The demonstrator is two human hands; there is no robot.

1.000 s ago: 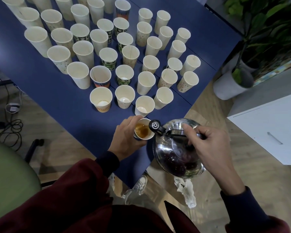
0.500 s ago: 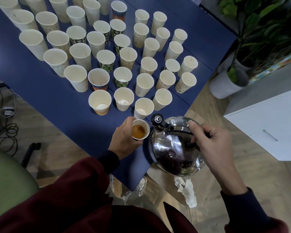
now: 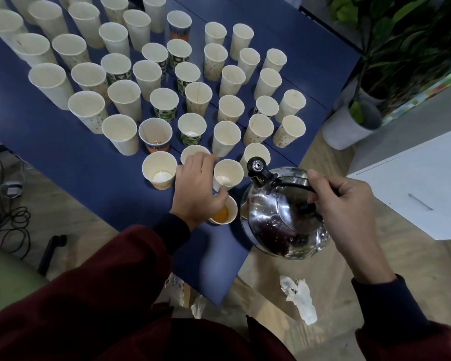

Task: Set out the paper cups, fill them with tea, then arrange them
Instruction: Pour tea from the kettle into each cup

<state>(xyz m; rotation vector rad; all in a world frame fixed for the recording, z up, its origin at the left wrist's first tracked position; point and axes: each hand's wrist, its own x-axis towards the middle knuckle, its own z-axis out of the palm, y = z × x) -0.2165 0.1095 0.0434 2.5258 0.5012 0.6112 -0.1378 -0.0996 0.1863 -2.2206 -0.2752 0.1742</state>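
My left grip (image 3: pixel 198 188) is released: the fingers are loosely bent and close round nothing that I can see. The cup with tea (image 3: pixel 223 213) stands on the blue desk (image 3: pixel 63 157) directly under the thumb side of this grip, near the corner of the desk. The grip hides a part of its rim, and amber tea shows inside. The fingertips (image 3: pixel 211 158) lie over the rim of an empty cup (image 3: pixel 193 151) just ahead of the grip; I cannot tell if they touch it. A second empty cup (image 3: pixel 228 173) stands just beside the thumb, between my two grips. Beyond the left grip many more paper cups (image 3: pixel 125 95) stand upright in rows.

My right grip (image 3: pixel 349 204) is clenched round the black handle (image 3: pixel 294 182) of the steel kettle (image 3: pixel 279 225). The kettle hangs below this grip, close beside the cup with tea, with its body partly past the edge of the desk. Its spout (image 3: pixel 257 166) points away from the grip, toward the cups. A crumpled tissue (image 3: pixel 300 300) lies on the floor (image 3: pixel 414 269) under the right forearm.
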